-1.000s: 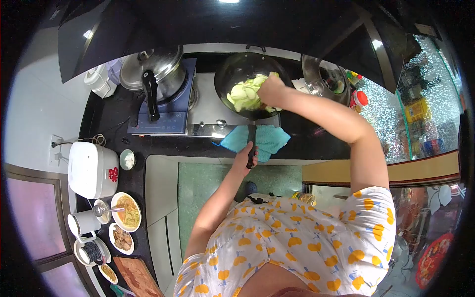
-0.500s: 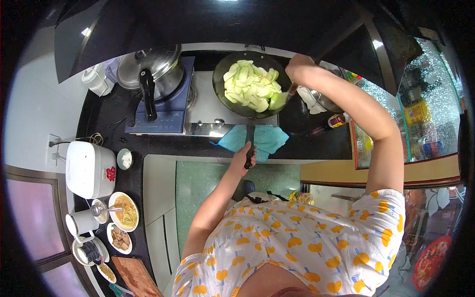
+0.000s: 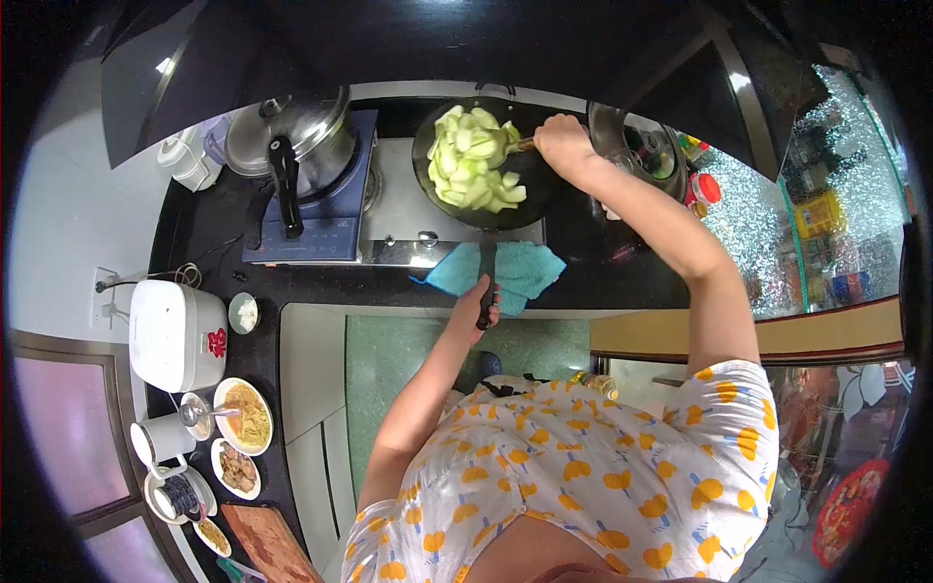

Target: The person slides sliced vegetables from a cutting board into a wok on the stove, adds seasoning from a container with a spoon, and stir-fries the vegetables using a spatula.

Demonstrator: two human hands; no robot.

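Note:
A dark wok (image 3: 539, 185) sits on the stove, holding pale green vegetable slices (image 3: 474, 160) heaped toward its left side. My left hand (image 3: 483, 313) is wrapped round the wok's black handle (image 3: 488, 257), which points toward me. At the wok's right rim, my right hand (image 3: 566, 146) grips a spatula (image 3: 526, 144) by its brownish handle. The spatula's far end is among the slices and mostly hidden by them. Beneath the wok handle lies a turquoise cloth (image 3: 530, 272) on the counter edge.
Left of the wok, a pressure cooker (image 3: 326, 146) stands on a blue induction cooker (image 3: 321, 238). A white rice cooker (image 3: 180, 335), several dishes of food and a wooden cutting board (image 3: 264, 539) line the left counter. A red-lidded jar (image 3: 706, 188) and a pan (image 3: 671, 160) are at right.
My right hand has moved left and toward the wok's rim with the spatula. The slices have shifted up and left, baring the wok's right side. My left hand stays on the handle.

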